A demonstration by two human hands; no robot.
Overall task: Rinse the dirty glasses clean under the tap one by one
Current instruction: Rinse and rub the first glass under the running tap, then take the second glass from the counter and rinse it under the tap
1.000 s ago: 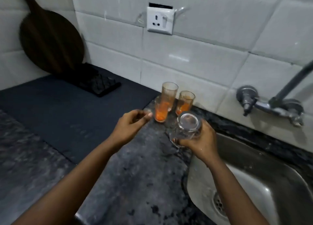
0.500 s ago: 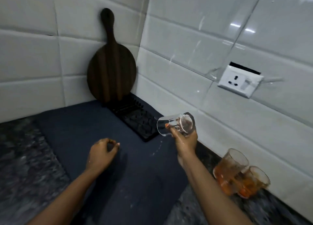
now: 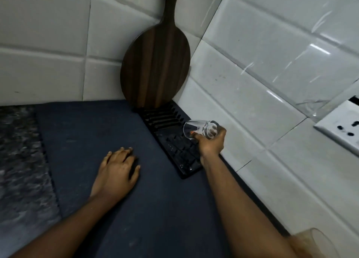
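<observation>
head: dark mat (image 3: 101,125) (white-tiled wall (image 3: 252,79))

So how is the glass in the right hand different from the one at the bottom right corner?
The clear glass looks clean and see-through; the corner glass is tinted orange. The clear glass is tipped on its side above the black drying rack, gripped by the right hand; no hand touches the corner glass, which is cut off by the frame edge. Both are tumblers without handles.

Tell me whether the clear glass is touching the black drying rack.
Cannot tell. In the head view the right hand holds the glass tilted over the rack; no contact or gap shows plainly.
</observation>
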